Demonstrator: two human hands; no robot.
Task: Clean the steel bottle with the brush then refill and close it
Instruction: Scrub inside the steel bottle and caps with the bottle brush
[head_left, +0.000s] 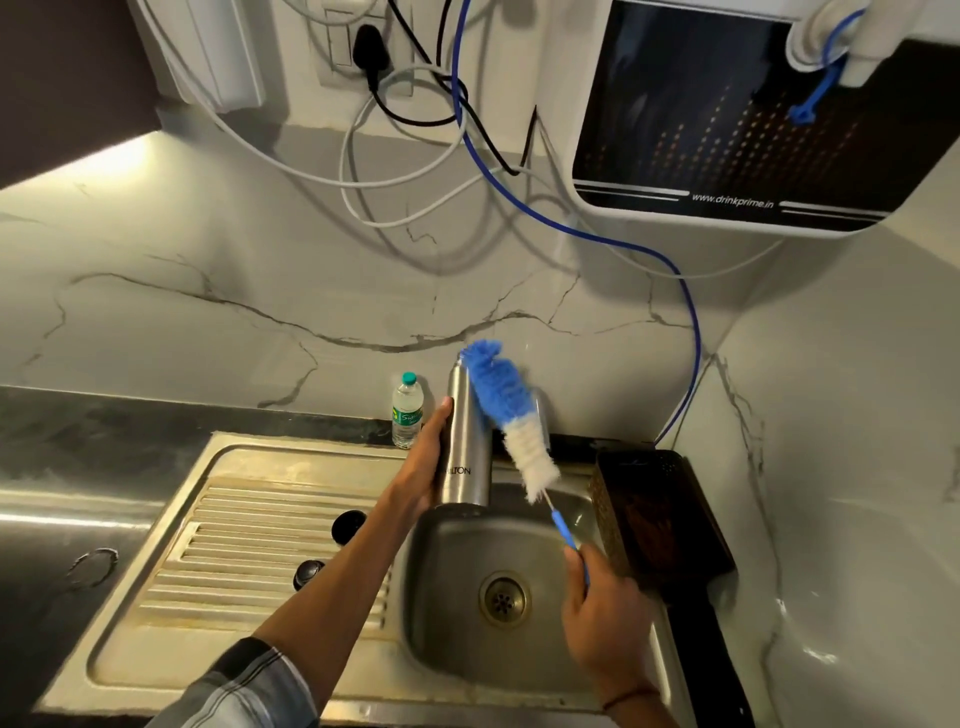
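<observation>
— Item one?
— Steel bottle (464, 441), upright above the sink basin (519, 649), near its far edge. My left hand (423, 462) wraps its side, fingers curled round it.

— Item two?
— Brush (511, 415), blue-and-white bristles, tilted, its blue tip at the bottle's mouth. My right hand (605, 608) grips the thin blue handle, fingers closed on it.

— Sundries?
— Small plastic bottle (407, 410), green cap, on the counter behind; two dark round caps (347, 526) on the drainboard.

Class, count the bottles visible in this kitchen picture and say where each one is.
2. The tall steel bottle is gripped by the left hand above the sink; the small clear plastic bottle with a green cap stands on the counter behind. Others may be hidden.
</observation>
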